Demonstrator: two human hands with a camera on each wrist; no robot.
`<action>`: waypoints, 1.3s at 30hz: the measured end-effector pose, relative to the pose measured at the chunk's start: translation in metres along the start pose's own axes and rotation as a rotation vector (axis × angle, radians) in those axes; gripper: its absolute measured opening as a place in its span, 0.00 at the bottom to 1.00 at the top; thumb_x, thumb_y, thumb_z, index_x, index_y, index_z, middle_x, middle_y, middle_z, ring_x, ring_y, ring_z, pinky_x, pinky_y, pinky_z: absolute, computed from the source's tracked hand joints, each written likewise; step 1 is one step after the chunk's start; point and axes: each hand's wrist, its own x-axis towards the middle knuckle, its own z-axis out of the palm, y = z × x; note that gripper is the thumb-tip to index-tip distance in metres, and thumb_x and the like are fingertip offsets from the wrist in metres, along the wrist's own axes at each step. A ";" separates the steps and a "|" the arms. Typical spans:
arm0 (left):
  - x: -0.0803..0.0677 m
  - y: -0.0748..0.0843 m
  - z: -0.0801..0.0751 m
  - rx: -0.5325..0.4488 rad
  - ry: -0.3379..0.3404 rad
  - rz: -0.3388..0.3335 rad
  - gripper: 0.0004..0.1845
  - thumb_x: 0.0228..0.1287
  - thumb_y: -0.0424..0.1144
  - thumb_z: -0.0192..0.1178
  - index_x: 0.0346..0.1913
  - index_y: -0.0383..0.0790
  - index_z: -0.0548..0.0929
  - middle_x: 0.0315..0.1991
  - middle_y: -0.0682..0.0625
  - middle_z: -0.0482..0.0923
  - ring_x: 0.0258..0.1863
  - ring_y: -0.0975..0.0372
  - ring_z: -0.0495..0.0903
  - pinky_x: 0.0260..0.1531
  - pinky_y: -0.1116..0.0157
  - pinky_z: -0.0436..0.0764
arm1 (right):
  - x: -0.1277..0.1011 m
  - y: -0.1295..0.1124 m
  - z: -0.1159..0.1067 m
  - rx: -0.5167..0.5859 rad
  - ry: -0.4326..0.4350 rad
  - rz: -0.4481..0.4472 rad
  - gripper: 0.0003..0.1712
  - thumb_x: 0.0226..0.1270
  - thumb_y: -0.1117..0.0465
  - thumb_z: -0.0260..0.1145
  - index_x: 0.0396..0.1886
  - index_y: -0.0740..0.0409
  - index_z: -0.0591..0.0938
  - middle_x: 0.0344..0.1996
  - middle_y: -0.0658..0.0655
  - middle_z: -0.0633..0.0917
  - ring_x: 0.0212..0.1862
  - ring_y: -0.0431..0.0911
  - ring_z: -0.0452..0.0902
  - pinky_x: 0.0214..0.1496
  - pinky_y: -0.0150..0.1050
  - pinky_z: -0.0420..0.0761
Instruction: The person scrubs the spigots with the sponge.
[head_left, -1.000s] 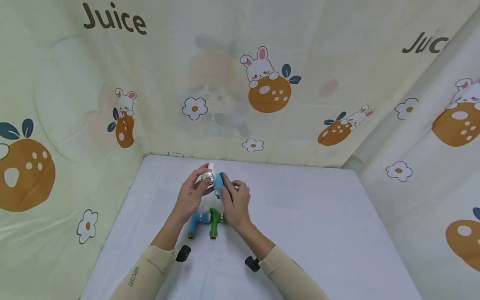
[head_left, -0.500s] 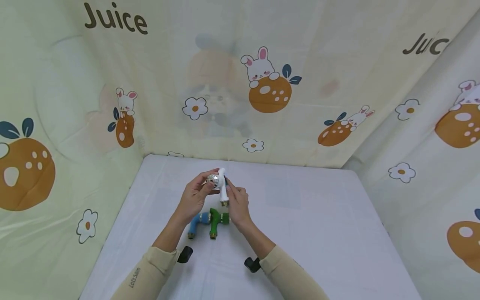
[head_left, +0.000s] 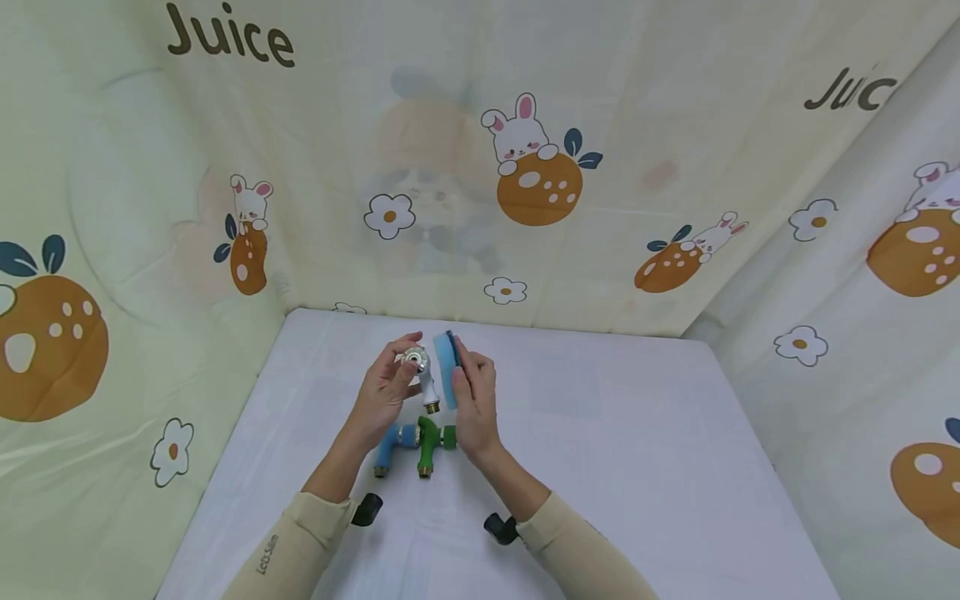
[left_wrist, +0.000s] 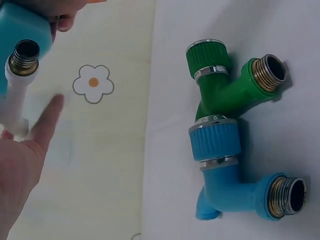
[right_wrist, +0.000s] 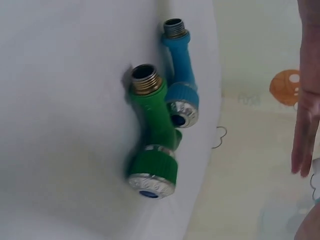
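Note:
In the head view my left hand [head_left: 381, 398] grips a white tap [head_left: 428, 390] by its chrome knob [head_left: 416, 358], with the brass-threaded end angled down. The left wrist view shows that threaded end [left_wrist: 24, 57] close up. My right hand [head_left: 477, 410] holds a light-blue sponge [head_left: 446, 372] with a dark blue back, upright just right of the tap, a narrow gap between them. Both hands are raised over the table. Below them lie a blue tap [head_left: 386, 452] and a green tap [head_left: 427, 450], side by side.
White cloth covers the table [head_left: 637, 467]. A printed curtain [head_left: 442, 150] with rabbits and oranges stands behind and along both sides. Black wrist-camera mounts [head_left: 367, 509] stick out by each sleeve.
The sponge was against the white tap a second ago, then mostly hidden behind it. Now the tap has turned and shifted left, and the sponge stands apart from it.

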 end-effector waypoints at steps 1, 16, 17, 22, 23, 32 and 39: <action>0.000 0.000 0.000 0.000 0.004 -0.006 0.17 0.81 0.46 0.54 0.63 0.42 0.73 0.77 0.47 0.66 0.64 0.53 0.78 0.54 0.44 0.85 | 0.000 -0.002 0.002 -0.005 -0.010 -0.014 0.28 0.87 0.52 0.46 0.81 0.41 0.65 0.63 0.61 0.67 0.61 0.50 0.63 0.61 0.47 0.68; -0.004 0.003 0.005 0.144 -0.079 -0.032 0.28 0.76 0.41 0.63 0.76 0.54 0.72 0.67 0.47 0.79 0.64 0.51 0.80 0.53 0.63 0.87 | 0.003 -0.003 0.007 -0.144 0.028 0.036 0.31 0.86 0.47 0.45 0.83 0.45 0.61 0.63 0.63 0.67 0.60 0.53 0.60 0.53 0.45 0.65; -0.003 0.003 0.005 0.158 -0.073 -0.023 0.28 0.76 0.41 0.63 0.76 0.55 0.73 0.67 0.47 0.79 0.64 0.50 0.80 0.52 0.63 0.87 | 0.004 -0.002 0.007 -0.144 0.027 0.038 0.31 0.86 0.47 0.45 0.83 0.45 0.61 0.63 0.63 0.67 0.60 0.53 0.60 0.54 0.45 0.65; -0.002 0.001 0.005 0.292 -0.001 0.016 0.25 0.74 0.43 0.65 0.72 0.57 0.76 0.64 0.50 0.82 0.61 0.52 0.83 0.50 0.59 0.88 | 0.005 -0.001 0.003 -0.119 0.028 0.011 0.30 0.87 0.49 0.44 0.83 0.44 0.62 0.62 0.63 0.67 0.60 0.51 0.60 0.55 0.44 0.64; -0.002 0.001 0.004 0.333 0.013 0.026 0.25 0.74 0.43 0.65 0.71 0.56 0.77 0.63 0.51 0.83 0.61 0.52 0.84 0.51 0.58 0.88 | 0.004 -0.001 0.002 -0.115 0.032 -0.006 0.29 0.87 0.50 0.45 0.83 0.44 0.63 0.62 0.63 0.67 0.60 0.51 0.59 0.55 0.44 0.64; -0.004 -0.004 0.001 0.559 0.045 0.115 0.23 0.72 0.39 0.68 0.67 0.48 0.80 0.63 0.47 0.84 0.60 0.47 0.84 0.60 0.40 0.80 | -0.002 0.008 -0.003 -0.205 0.009 -0.253 0.30 0.80 0.57 0.55 0.79 0.51 0.70 0.67 0.65 0.65 0.62 0.55 0.57 0.58 0.49 0.63; -0.003 -0.005 0.003 0.709 0.017 0.217 0.18 0.70 0.37 0.69 0.61 0.43 0.84 0.56 0.46 0.87 0.57 0.50 0.86 0.59 0.47 0.83 | 0.000 0.006 -0.001 -0.330 0.006 -0.204 0.31 0.80 0.49 0.55 0.80 0.43 0.68 0.65 0.65 0.65 0.61 0.57 0.58 0.58 0.53 0.64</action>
